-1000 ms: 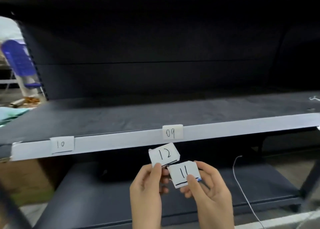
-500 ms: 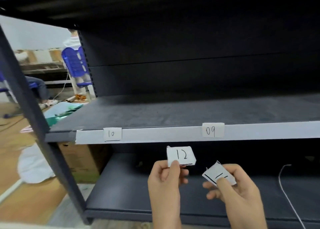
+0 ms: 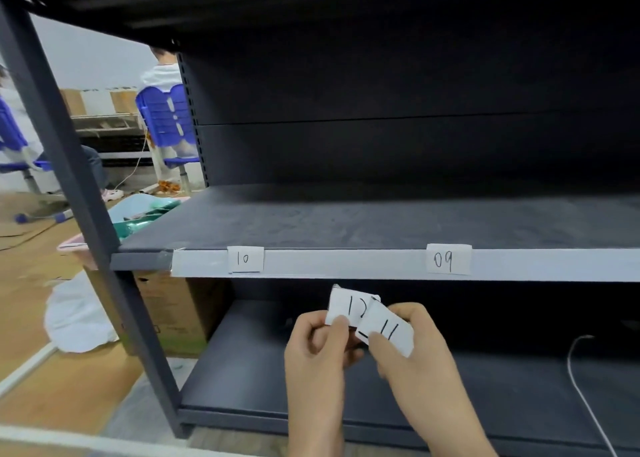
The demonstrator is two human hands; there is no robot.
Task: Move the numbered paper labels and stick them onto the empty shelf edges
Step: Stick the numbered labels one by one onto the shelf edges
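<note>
My left hand (image 3: 317,349) pinches a white paper label marked 12 (image 3: 344,306) just below the white shelf edge (image 3: 346,262). My right hand (image 3: 415,363) pinches the label marked 11 (image 3: 389,332), which overlaps the right side of the 12. Two labels are stuck on the edge strip: 10 (image 3: 245,259) at the left and 09 (image 3: 447,259) further right. The lower shelf (image 3: 242,370) lies dark behind both hands.
A dark upright post (image 3: 83,193) frames the rack on the left. A cardboard box (image 3: 173,314) and white bag (image 3: 76,314) sit on the floor beside it. A white cable (image 3: 581,387) lies on the lower shelf. A person sits on a blue chair (image 3: 166,117) behind.
The view has swung left along the rack, so the 10 and 09 labels sit further right. My right hand brought the 11 back against the 12 after holding it apart.
</note>
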